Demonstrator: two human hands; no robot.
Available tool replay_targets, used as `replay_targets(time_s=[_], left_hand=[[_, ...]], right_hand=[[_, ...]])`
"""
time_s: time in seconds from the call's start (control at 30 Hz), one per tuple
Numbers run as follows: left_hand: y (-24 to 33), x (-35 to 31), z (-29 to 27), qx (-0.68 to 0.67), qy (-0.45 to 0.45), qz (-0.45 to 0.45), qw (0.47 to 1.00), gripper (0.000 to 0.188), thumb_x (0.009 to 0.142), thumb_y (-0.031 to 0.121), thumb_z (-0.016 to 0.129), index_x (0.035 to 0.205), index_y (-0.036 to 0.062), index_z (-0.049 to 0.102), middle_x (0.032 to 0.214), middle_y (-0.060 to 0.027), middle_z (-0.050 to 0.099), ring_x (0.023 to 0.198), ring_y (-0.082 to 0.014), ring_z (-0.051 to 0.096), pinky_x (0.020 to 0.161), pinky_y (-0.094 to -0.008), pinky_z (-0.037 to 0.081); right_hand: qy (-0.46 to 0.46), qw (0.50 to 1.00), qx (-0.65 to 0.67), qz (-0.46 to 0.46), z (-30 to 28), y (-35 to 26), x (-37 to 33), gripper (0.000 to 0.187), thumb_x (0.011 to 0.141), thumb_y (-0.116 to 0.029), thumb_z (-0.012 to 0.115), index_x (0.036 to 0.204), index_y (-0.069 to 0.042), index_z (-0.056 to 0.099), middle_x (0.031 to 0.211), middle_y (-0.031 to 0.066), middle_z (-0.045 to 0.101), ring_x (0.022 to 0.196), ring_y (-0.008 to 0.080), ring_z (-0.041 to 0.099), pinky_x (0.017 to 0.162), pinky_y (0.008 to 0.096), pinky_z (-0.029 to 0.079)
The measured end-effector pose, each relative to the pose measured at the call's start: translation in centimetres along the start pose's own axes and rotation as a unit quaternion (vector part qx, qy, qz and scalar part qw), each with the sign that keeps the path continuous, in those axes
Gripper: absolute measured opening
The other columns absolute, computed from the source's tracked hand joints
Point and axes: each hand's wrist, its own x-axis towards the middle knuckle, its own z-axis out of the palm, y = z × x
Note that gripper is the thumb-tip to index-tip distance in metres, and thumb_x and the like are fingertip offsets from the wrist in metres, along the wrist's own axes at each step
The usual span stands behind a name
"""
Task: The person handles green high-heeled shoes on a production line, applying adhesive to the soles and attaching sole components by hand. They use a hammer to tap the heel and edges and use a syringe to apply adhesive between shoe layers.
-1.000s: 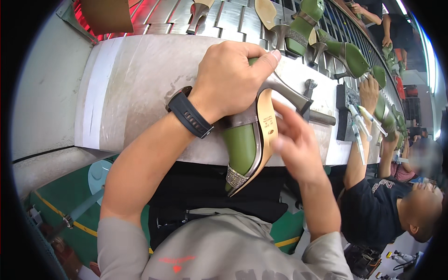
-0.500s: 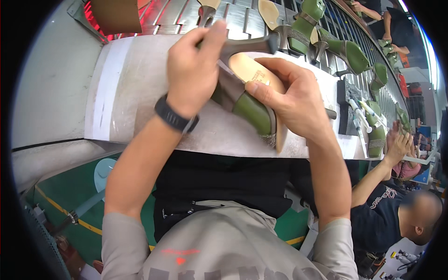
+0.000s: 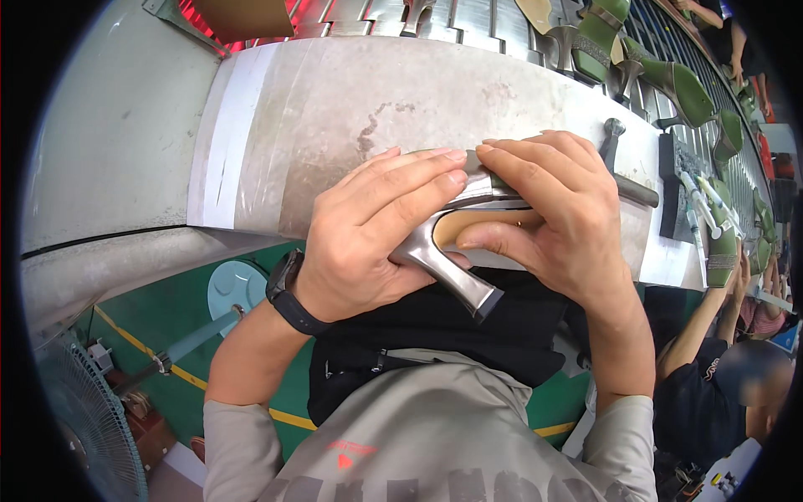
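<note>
1. Since half a second ago, both my hands have brought the high-heeled shoe (image 3: 468, 243) down from its raised tilt to the near edge of the table (image 3: 335, 109), and it now lies with the heel pointing back at my chest, toward 6 o'clock.
2. Nearest me, the metallic heel (image 3: 447, 272) juts out between my palms.
3. My left hand (image 3: 368, 243) wraps the shoe from 9 o'clock, fingers (image 3: 418, 180) clenched flat across the upper; a dark watch (image 3: 288, 293) sits on that wrist.
4. My right hand (image 3: 560, 217) covers it from 3 o'clock, fingers curled over the top and thumb on the tan insole (image 3: 485, 224).
5. I judge this a pressing step: squeezing upper onto sole. The next move calls for firm, even pressure without letting it twist.
6. Farther off, at 1 o'clock, green shoes (image 3: 677, 84) stand in a row, and at 3 o'clock a co-worker's arm (image 3: 711, 309) reaches up.
</note>
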Motion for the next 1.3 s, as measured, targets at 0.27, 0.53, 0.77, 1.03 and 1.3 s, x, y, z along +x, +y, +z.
replay_targets(time_s=[0.27,0.53,0.77,1.03,1.3], left_hand=[[-0.4,0.0,0.4,0.003,0.010,0.010,1.000,0.065,0.075,0.033,0.095,0.126,-0.0003,0.071,0.128,-0.0215,0.073,0.115,-0.0354,0.074,0.103,-0.0491,0.057],[1.2,-1.8,3.4,0.042,0.090,-0.012,0.995,0.052,0.080,0.016,0.088,0.126,0.0010,0.071,0.130,-0.0183,0.073,0.120,-0.0347,0.072,0.103,-0.0482,0.055],[1.4,-0.2,3.7,0.078,0.010,-0.028,0.997,0.077,0.078,0.016,0.088,0.146,-0.0037,0.057,0.146,-0.0270,0.061,0.133,-0.0401,0.063,0.110,-0.0533,0.050],[0.5,0.4,2.9,0.081,-0.059,-0.019,0.995,0.076,0.081,0.016,0.086,0.150,0.0024,0.057,0.152,-0.0239,0.059,0.139,-0.0413,0.059,0.113,-0.0572,0.046],[0.7,0.6,3.2,0.084,-0.066,-0.017,0.994,0.070,0.083,0.013,0.084,0.147,0.0006,0.058,0.148,-0.0245,0.061,0.138,-0.0403,0.061,0.114,-0.0568,0.045]], right_hand=[[-0.005,1.000,-0.006,-0.002,0.0,-0.1,0.1,0.065,0.073,-0.048,0.085,0.115,0.000,0.075,0.102,0.0103,0.076,0.086,0.0287,0.068,0.080,0.0406,0.051],[-0.151,0.980,0.030,0.122,-2.6,-1.9,3.1,0.055,0.063,-0.025,0.095,0.109,-0.001,0.077,0.103,0.0136,0.078,0.086,0.0315,0.069,0.083,0.0433,0.052],[-0.056,0.996,-0.035,-0.055,-1.5,3.2,-0.3,0.065,0.069,-0.044,0.089,0.120,-0.006,0.076,0.123,0.0108,0.075,0.112,0.0323,0.069,0.106,0.0520,0.049],[0.021,0.992,-0.044,-0.113,0.1,4.2,-0.8,0.066,0.076,-0.050,0.081,0.121,-0.003,0.074,0.116,0.0099,0.074,0.102,0.0303,0.068,0.097,0.0487,0.051],[-0.021,0.998,0.005,-0.052,-0.4,3.7,-0.7,0.060,0.074,-0.044,0.086,0.118,-0.004,0.076,0.118,0.0103,0.075,0.101,0.0295,0.069,0.103,0.0541,0.047]])
